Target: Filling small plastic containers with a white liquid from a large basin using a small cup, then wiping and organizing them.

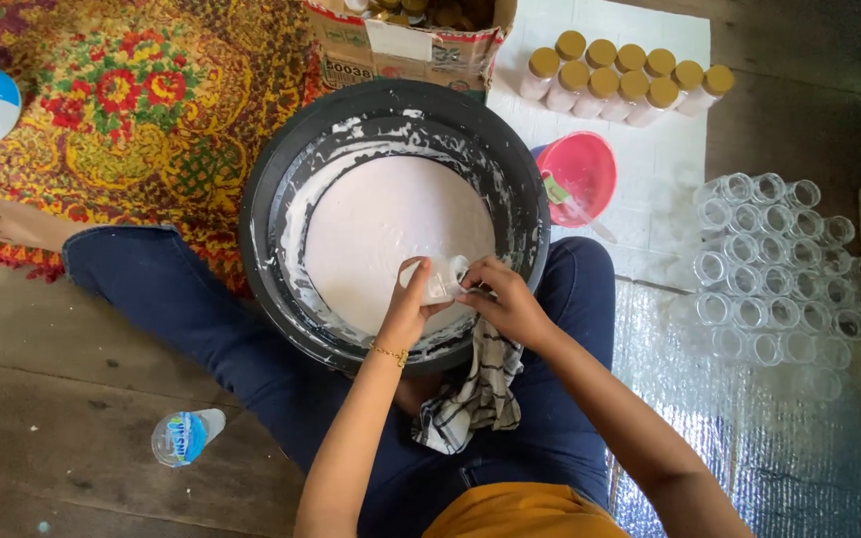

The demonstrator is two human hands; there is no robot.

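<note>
From the head camera: sitting cross-legged on the floor, holding a small clear bottle (440,282) over the pale pink liquid in a big black basin (271,214). Gripping it with both: left hand (409,304) clamped on its near side, right hand (502,297) pinching its mouth end. Lying beneath the wrists, a striped cloth (475,394); standing at right, empty clear bottles (779,264) and a pink bowl (582,171).

Left hand (406,304), right hand (505,299) meet, fingers (470,284) pinched, forearms converging.
</note>
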